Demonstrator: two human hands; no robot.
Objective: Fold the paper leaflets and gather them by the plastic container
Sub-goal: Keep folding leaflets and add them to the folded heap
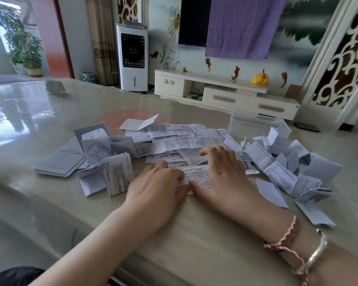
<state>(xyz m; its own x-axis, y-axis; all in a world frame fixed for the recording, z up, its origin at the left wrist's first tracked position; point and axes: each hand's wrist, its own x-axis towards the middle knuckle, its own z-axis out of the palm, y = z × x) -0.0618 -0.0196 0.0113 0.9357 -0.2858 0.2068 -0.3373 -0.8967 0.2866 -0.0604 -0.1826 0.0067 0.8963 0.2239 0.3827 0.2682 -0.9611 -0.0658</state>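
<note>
Both hands down on one printed leaflet (196, 176) near the middle of the table's near edge, just in front of the loose heap of unfolded leaflets (178, 139). Left hand (159, 188) covers the leaflet's left end, fingers curled onto the paper, looks like pinching or pressing its edge; can't tell if anything is tucked under. Right hand (221, 174) lies flat, fingers straight and spread, pressing the right part of the sheet, thumb along its near edge, fingertips reaching onto the heap behind. Leaflet's long axis runs left-right, roughly parallel to the table's near edge, spanning between the two hands; visible strip sits in the gap between them. Judgement: this is mid-fold, crease being flattened. Clear plastic container (254, 124) stands toward the far right of the table (194, 234), behind the pile of folded leaflets (287, 162) that spreads from it toward the right edge. So the drop zone lies away and right of the leaflet, and the right hand is the nearer one to carry it there; left would have to cross over. More folded pieces and booklets (60, 159) sit on the left side, well apart from the container, so those likely need moving too. Plenty unfolded left, task looks maybe midway
</note>
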